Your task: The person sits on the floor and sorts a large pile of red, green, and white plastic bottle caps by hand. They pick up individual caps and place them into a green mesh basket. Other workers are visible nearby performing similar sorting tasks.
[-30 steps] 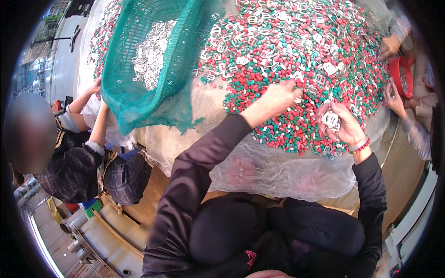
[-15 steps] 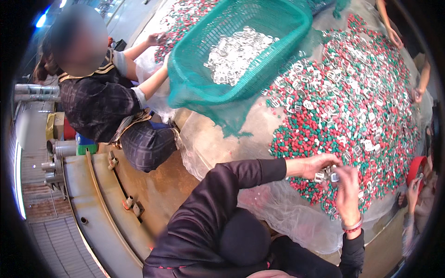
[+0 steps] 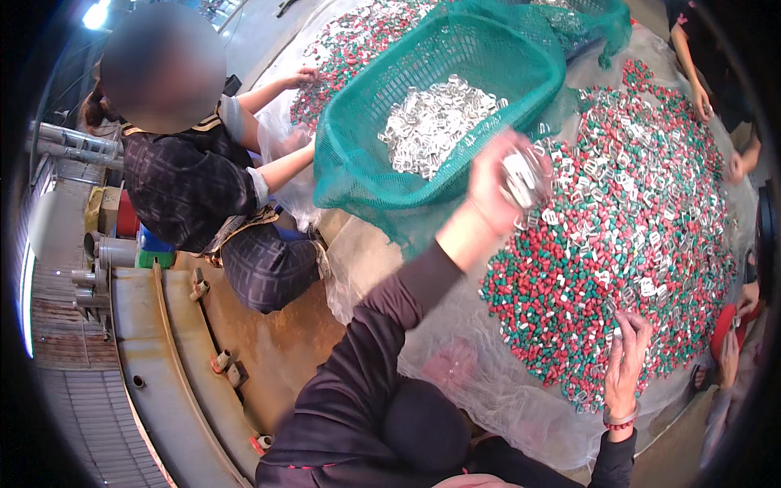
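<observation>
My left hand (image 3: 486, 189), slightly smeared by motion, is raised beside the near right rim of a green mesh-lined basket (image 3: 366, 187). Its fingers are closed round a bunch of silvery metal buckles (image 3: 525, 177). Inside the basket lies a heap of similar buckles (image 3: 435, 122). My right hand (image 3: 625, 370), with a red bead bracelet (image 3: 621, 423) at the wrist, hovers over the near edge of a wide pile of red, green and white pieces (image 3: 537, 317). Its fingers are stretched out and open. Many loose buckles (image 3: 643, 207) are scattered through that pile.
A co-worker (image 3: 191, 183) sits at the left, one hand by the basket. Other people's hands (image 3: 701, 102) reach in at the right, near a red round rim (image 3: 722, 329). Clear plastic sheeting (image 3: 480, 382) lies under the pile. A second green mesh basket (image 3: 598, 20) stands behind.
My left hand has moved from over the pile up to the basket's side, carrying buckles. My right hand has parted from it and dropped lower, its fingers now stretched out.
</observation>
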Demonstrator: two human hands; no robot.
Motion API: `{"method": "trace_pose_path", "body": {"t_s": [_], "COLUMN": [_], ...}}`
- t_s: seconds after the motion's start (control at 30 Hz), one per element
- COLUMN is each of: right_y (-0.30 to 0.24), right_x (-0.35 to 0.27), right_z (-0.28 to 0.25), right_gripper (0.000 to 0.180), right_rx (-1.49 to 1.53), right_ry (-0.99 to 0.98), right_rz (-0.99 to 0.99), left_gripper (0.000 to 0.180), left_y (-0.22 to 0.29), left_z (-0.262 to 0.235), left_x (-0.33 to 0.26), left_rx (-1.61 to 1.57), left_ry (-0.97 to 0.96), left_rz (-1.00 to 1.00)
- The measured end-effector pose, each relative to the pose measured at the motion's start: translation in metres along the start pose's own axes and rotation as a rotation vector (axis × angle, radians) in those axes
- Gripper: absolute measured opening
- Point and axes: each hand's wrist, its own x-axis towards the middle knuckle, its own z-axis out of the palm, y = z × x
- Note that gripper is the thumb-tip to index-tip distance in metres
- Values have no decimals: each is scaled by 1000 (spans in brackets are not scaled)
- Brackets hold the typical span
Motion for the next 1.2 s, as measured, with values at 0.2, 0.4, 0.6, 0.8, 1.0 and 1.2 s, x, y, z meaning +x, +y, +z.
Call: {"method": "trace_pose_path", "body": {"t_s": [0.2, 0.4, 0.6, 0.8, 1.0, 1.2], "right_y": [5, 4, 7, 30, 56, 82], "right_x": [-4, 6, 9, 11, 12, 6], "right_z": [3, 9, 11, 9, -1, -5], "right_gripper": [36, 34, 33, 31, 29, 29], "right_rx": [18, 40, 84, 105, 147, 271], "right_ry": [-55, -75, -119, -95, -74, 2], "right_rz": [11, 7, 8, 87, 210, 374], "left_gripper": [46, 58, 68, 57, 53, 64], "left_y": [99, -47, -51, -38, -30, -22], "left_z": [14, -62, -154, -159, -162, -161], "left_x": [12, -70, -45, 25, 62, 85], "left_rx": [1885, 1976, 2184, 2011, 2029, 2072], "left_ry": [520, -72, 280, 148, 170, 128], "left_rz": [1281, 330, 213, 386, 351, 372]}}
